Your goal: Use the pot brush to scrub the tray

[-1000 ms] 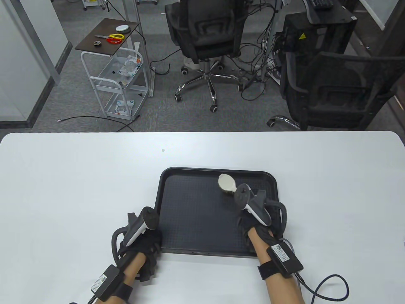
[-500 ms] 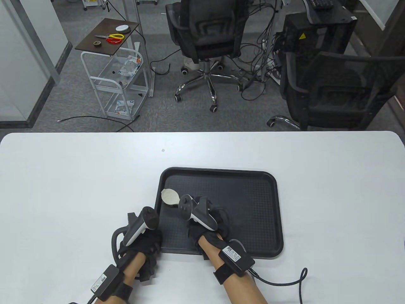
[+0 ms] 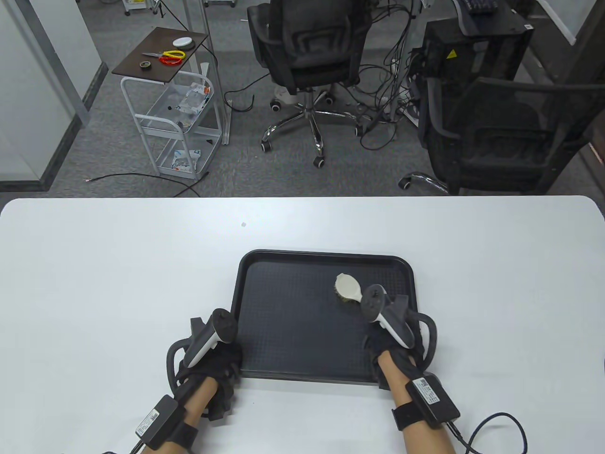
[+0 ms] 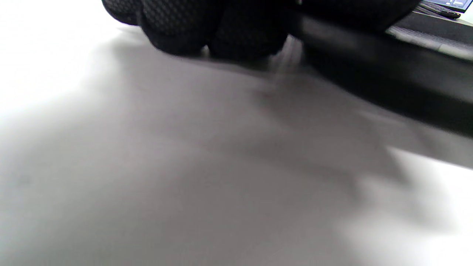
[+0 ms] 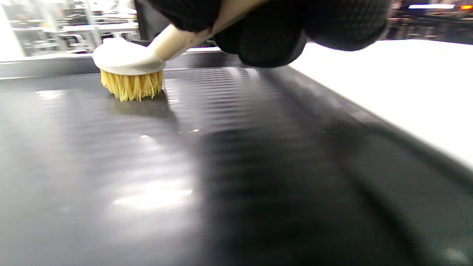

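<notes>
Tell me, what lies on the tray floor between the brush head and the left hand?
Nothing: in the table view, the tray floor is bare between the brush head and the left hand.

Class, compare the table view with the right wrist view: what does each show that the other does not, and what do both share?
Only the table view shows the whole tray outline, the left hand resting at its near left corner, the white table, and the office chairs and cart behind.

Only the right wrist view shows the yellow bristles pressed onto the tray floor, and the gloved fingers around the handle.

Both show the right hand holding the pot brush over the tray's right part.
</notes>
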Action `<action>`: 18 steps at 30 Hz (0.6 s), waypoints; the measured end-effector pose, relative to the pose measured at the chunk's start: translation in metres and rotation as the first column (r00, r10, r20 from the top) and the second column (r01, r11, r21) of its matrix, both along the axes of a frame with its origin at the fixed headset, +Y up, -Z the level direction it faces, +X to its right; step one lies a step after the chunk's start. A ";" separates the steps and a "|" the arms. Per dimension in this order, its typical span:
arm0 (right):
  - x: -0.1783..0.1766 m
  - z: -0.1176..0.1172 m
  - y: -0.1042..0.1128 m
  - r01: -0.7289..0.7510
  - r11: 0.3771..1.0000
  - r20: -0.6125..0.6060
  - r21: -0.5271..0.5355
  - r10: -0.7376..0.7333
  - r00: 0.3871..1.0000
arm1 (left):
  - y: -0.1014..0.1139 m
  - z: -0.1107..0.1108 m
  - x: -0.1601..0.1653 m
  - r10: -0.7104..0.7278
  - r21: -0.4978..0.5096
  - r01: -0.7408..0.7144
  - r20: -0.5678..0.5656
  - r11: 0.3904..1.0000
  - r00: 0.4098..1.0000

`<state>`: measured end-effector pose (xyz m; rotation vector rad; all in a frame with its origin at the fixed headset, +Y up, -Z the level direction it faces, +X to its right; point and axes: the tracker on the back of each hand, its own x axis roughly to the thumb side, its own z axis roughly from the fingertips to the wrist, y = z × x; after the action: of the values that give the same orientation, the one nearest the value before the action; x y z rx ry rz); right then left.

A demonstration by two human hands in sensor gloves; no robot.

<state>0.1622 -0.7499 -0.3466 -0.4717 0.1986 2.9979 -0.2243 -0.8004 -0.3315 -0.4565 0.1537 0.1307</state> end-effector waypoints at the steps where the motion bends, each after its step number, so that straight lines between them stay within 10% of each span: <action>1: 0.011 0.001 0.001 -0.014 1.000 0.023 -0.004 0.014 1.000 | 0.000 0.000 0.000 0.000 0.000 0.000 0.000 1.000 1.000; 8: 0.050 0.006 0.009 -0.104 0.994 0.098 -0.026 0.106 0.990 | 0.000 0.000 0.000 0.001 -0.001 -0.001 0.000 1.000 1.000; 18: -0.024 0.005 0.034 -0.043 0.996 -0.080 0.073 0.049 0.996 | 0.000 0.000 0.000 0.000 0.000 0.000 0.000 1.000 1.000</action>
<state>0.1378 -0.7157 -0.3412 -0.3516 0.0884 3.0595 -0.2244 -0.8006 -0.3317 -0.4567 0.1538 0.1303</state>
